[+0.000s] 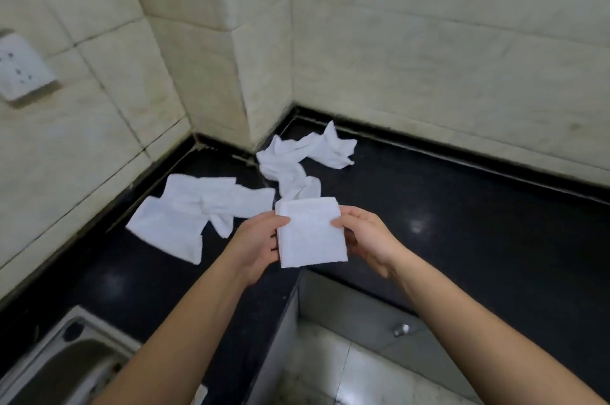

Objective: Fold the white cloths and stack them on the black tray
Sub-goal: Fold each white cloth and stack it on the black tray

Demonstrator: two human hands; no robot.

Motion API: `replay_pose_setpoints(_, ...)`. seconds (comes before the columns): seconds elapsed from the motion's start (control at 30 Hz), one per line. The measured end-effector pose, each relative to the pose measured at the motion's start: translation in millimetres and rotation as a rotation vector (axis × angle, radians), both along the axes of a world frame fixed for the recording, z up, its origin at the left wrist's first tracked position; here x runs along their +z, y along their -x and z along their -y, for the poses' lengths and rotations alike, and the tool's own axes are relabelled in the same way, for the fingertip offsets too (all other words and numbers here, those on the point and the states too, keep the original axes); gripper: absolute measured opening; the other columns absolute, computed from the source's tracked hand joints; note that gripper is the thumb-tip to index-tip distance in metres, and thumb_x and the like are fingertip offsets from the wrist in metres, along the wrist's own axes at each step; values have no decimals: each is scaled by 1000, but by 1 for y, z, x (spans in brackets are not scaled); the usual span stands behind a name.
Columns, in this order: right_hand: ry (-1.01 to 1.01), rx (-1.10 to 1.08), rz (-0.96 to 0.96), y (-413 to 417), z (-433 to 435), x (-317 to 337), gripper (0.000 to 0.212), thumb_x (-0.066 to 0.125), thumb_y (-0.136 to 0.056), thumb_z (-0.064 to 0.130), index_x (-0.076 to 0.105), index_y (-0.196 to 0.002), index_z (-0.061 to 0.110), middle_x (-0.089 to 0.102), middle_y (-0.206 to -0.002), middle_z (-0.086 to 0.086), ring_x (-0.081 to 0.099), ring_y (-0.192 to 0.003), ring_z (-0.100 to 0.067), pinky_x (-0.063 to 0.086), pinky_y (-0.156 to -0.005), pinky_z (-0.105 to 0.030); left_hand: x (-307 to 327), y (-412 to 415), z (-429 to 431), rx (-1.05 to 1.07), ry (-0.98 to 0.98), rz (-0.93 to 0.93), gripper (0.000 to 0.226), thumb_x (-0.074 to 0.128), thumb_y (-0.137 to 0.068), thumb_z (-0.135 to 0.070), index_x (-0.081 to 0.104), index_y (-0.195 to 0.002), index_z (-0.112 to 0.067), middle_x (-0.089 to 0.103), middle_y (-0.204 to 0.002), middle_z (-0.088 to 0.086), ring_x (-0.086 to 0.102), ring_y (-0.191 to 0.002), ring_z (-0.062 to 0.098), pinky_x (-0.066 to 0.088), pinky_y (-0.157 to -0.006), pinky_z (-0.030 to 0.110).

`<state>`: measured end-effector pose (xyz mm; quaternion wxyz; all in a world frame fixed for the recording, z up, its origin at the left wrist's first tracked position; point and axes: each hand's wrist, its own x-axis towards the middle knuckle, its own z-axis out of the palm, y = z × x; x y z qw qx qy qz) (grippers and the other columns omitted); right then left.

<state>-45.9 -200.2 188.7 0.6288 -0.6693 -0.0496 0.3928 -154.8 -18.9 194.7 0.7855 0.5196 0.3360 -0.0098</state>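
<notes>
Forearms [185, 322] bare, entering from the lower edge of the view.

Grip: your left hand [260, 239] pinches the left edge of the folded white terry cloth square [312, 233], thumb on top, fingers underneath. Your right hand [366, 236] pinches the right edge the same way.

Position: the cloth is in the air, over the front edge of the glossy black stone counter [462, 223], broad face up toward you.

Orientation: nearly square, so no marked long axis. The side edges run away from you, with the far edge leaning a little to your left.

Step, as judged: the fold looks finished and placing comes next. The black tray is not in view. Find it before you let go. Keep both pinches at mid-edge so the layers do not splay, lower the cloth flat, and square its edges to whatever is already stacked.

Beyond the cloth: one loose heap of white cloths [185, 213] lies on the counter to the left, another crumpled heap [297, 160] lies in the back corner. Both are unfolded, so much work remains.

Periphery: steel sink [66, 358] at lower left; white wall socket [19, 68] on the beige tiled wall [429, 41].
</notes>
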Motion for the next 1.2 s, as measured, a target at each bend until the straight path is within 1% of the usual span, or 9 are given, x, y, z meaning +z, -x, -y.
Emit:
replay_pose_setpoints(0.17, -64, -156, 141, -14, 117, 55, 25, 58, -93, 11, 72, -112, 18, 76, -107, -6, 69, -87, -21, 52, -81, -40, 58, -47, 103, -95, -49, 87, 25, 59, -92, -9, 63, -117, -7, 74, -104, 7, 71, -96, 28, 56, -90, 48)
replay_pose_setpoints(0.33, -69, -361, 221, -6, 303, 85, 25, 58, -94, 14, 72, -113, 22, 77, -100, 0, 69, -76, -15, 54, -65, -30, 86, -82, 279, -293, -89, 136, 26, 56, -92, -7, 65, -117, -6, 73, -112, 9, 71, -97, 24, 58, -73, 39)
replay_pose_setpoints(0.43, -77, -517, 253, 4, 425, 90, 25, 58, -93, 14, 71, -114, 20, 77, -103, -3, 70, -79, -16, 55, -72, -34, 94, -100, 404, -405, -90, 144, 23, 55, -92, -4, 66, -112, -4, 73, -108, 11, 72, -87, 21, 58, -65, 35)
replay_pose_setpoints(0.67, -59, -843, 277, 22, 643, 108, 25, 58, -94, 14, 72, -113, 21, 77, -105, -3, 71, -78, -13, 53, -61, -27, 117, -137, 627, -702, -106, 149, 21, 59, -90, -6, 67, -109, -4, 73, -108, 14, 72, -82, 24, 59, -66, 36)
replay_pose_setpoints(0.77, -39, -925, 281, 13, 705, 107, 24, 58, -95, 14, 72, -113, 21, 77, -103, -1, 72, -79, -12, 54, -59, -25, 114, -160, 694, -777, -119, 160, 19, 61, -88, -7, 69, -105, -7, 74, -108, 13, 71, -81, 23, 57, -64, 34)
replay_pose_setpoints(0.9, -14, -1014, 289, -18, 773, 103, 24, 60, -94, 14, 72, -114, 19, 77, -105, -2, 73, -94, -19, 58, -72, -33, 107, -200, 766, -843, -78, 165, 16, 62, -89, -8, 68, -104, -7, 74, -99, 10, 73, -75, 20, 58, -64, 35)
replay_pose_setpoints(1.0, 15, -1079, 310, -50, 821, 108, 24, 60, -93, 14, 73, -112, 19, 77, -103, -4, 72, -91, -21, 56, -71, -34, 107, -243, 818, -909, -34, 186, 18, 62, -89, -8, 67, -107, -7, 74, -100, 9, 73, -76, 20, 58, -66, 36)
replay_pose_setpoints(1.1, 74, -1138, 305, -85, 868, 120, 22, 61, -93, 15, 74, -109, 20, 77, -102, -4, 72, -95, -24, 56, -83, -42, 114, -288, 872, -949, 32, 192, 21, 60, -90, -8, 65, -111, -6, 73, -103, 10, 73, -76, 19, 59, -65, 36)
replay_pose_setpoints(1.2, 93, -1202, 306, -114, 912, 132, 20, 60, -94, 12, 73, -108, 18, 77, -100, -4, 73, -87, -19, 58, -72, -32, 125, -324, 923, -996, 71, 194, 20, 59, -91, -7, 63, -111, -7, 74, -91, 6, 72, -68, 16, 58, -60, 34)
